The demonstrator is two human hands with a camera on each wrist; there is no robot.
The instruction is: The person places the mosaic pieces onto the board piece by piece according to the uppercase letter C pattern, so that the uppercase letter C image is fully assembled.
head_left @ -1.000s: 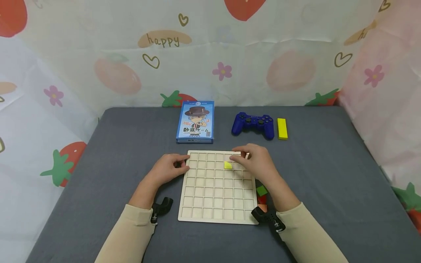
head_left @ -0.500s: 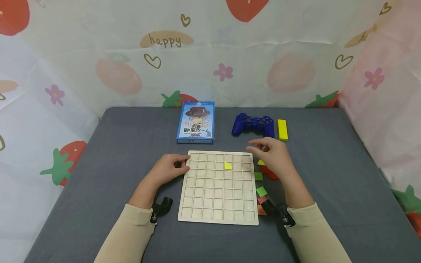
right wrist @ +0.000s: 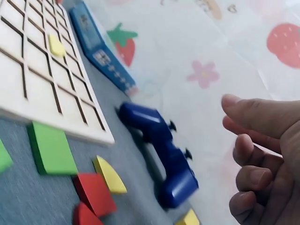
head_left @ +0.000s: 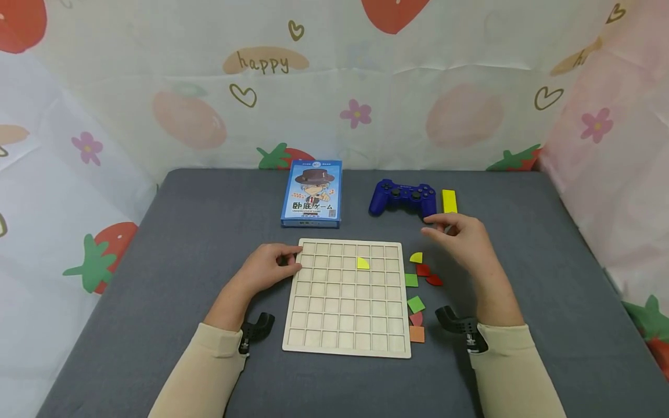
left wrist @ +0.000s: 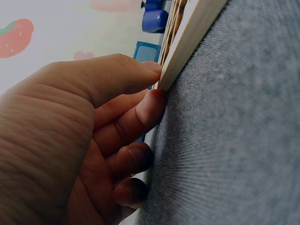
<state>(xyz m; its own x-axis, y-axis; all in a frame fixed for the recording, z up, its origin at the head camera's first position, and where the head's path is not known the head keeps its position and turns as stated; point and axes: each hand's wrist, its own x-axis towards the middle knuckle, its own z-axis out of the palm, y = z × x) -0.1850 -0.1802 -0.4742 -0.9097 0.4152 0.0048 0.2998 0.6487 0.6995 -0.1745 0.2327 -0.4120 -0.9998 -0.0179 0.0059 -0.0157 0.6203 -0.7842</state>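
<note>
Left hand (head_left: 268, 268) has thumb and index fingertip resting against the left edge of the wooden grid board (head_left: 330, 306), other fingers loosely bent. Right hand (head_left: 460, 239) is released, nothing visible in it, just right of the board's far corner. Board lies flat mid-surface. Likely light and stiff, not fragile; best held by its raised rim, thumb above, fingers under. Pale, wood-look, square cells with thin raised dividers.

One yellow quarter-round tile (head_left: 363, 264) sits in a cell, second row from the far edge. Tiles look small, rigid, light, smooth, perhaps slippery; pinch by opposite sides. Along the board's right side: second yellow tile (head_left: 416, 258), red square tile (head_left: 423, 270), red curved tile (head_left: 434, 280), green square tile (head_left: 412, 280), tilted green tile (head_left: 416, 304), pinkish-red tile (head_left: 416, 319), orange square tile (head_left: 417, 334).

Farther out: blue card-game box (head_left: 312, 194), glossy dark-blue gamepad (head_left: 402, 196), yellow rectangular block (head_left: 449, 201) partly behind the right hand. Surface (head_left: 219, 217) is grey woven cloth; behind it, creased strawberry-print backdrop (head_left: 397, 87).
</note>
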